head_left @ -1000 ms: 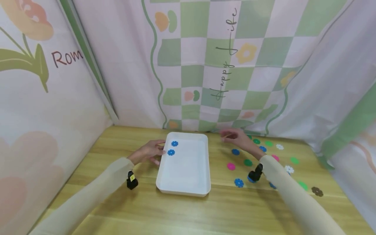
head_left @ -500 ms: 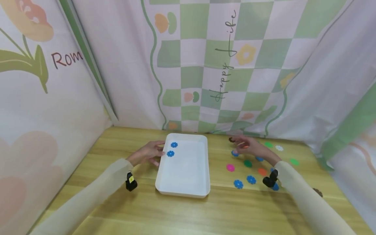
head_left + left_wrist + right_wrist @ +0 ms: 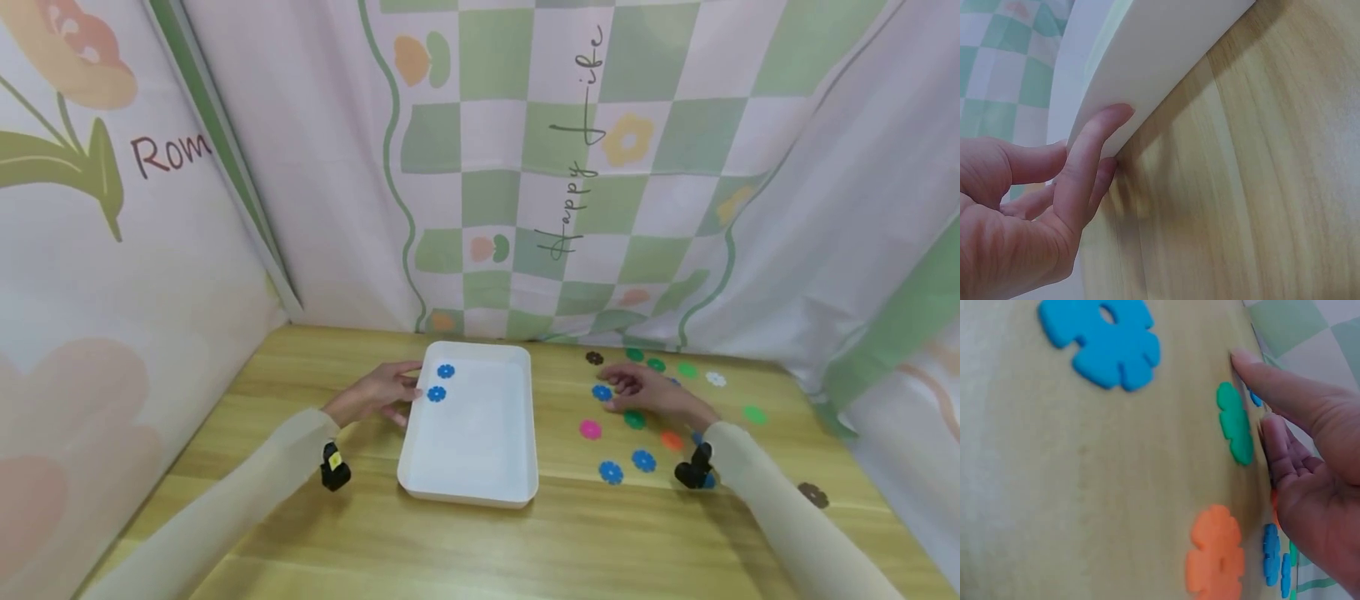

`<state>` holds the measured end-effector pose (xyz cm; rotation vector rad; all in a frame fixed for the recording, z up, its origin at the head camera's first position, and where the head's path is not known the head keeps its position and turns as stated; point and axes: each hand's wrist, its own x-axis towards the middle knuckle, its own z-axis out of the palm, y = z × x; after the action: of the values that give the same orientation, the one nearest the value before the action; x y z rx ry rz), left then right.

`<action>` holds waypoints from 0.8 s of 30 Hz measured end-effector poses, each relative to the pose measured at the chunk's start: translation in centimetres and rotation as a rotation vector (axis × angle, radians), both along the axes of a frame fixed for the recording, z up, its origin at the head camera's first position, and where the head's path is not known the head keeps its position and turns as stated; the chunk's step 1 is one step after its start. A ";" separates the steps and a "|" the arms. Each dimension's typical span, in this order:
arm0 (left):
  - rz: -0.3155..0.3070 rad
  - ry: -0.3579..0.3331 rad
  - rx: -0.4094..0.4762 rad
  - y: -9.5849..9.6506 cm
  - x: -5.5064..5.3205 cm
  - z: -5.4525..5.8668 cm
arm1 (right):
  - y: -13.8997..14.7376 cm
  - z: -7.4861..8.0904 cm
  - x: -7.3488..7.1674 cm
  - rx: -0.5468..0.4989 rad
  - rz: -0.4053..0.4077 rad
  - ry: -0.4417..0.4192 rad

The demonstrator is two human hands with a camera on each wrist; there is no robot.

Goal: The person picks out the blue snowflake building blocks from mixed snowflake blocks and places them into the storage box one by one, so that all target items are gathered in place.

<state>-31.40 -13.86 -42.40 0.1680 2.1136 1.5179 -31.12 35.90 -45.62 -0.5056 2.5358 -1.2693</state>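
Note:
A white rectangular tray (image 3: 472, 442) stands on the wooden table. Two blue flower-shaped plastic discs (image 3: 446, 372) lie at its far left inside. My left hand (image 3: 377, 392) holds the tray's left side, thumb at the rim and fingers against the outer wall (image 3: 1141, 69). Over the discs on the right, my right hand (image 3: 651, 393) is lowered with thumb and fingers apart. Another blue flower disc (image 3: 602, 392) lies flat between their tips; whether they touch it cannot be told. A brown flower disc (image 3: 594, 358) lies just beyond the fingertips.
More flower discs are spread around the right hand: pink (image 3: 590, 429), orange (image 3: 672, 440), dark green (image 3: 634, 419), white (image 3: 716, 379), light green (image 3: 754, 414) and several blue ones. A patterned curtain (image 3: 495, 200) hangs behind the table.
My right hand has moved right and nearer from the table's far edge, down to the blue disc. The brown disc now shows beyond its fingertips. The left hand and tray stay in place.

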 end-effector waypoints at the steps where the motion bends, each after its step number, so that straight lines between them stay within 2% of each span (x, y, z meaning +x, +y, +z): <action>1: -0.003 -0.001 0.002 0.0 0.0 0.0 | 0.0 0.0 0.1 -0.009 0.005 0.003; 9: -0.007 -0.003 0.008 -0.2 0.1 0.1 | -0.4 -0.3 0.3 -0.027 -0.009 0.001; 24: 0.002 0.007 0.005 -0.3 0.1 -0.4 | -0.5 -0.5 0.1 -0.003 0.051 0.085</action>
<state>-31.35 -14.13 -42.83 0.1735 2.1161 1.5262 -30.98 35.41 -46.14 -0.6333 2.5724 -1.2599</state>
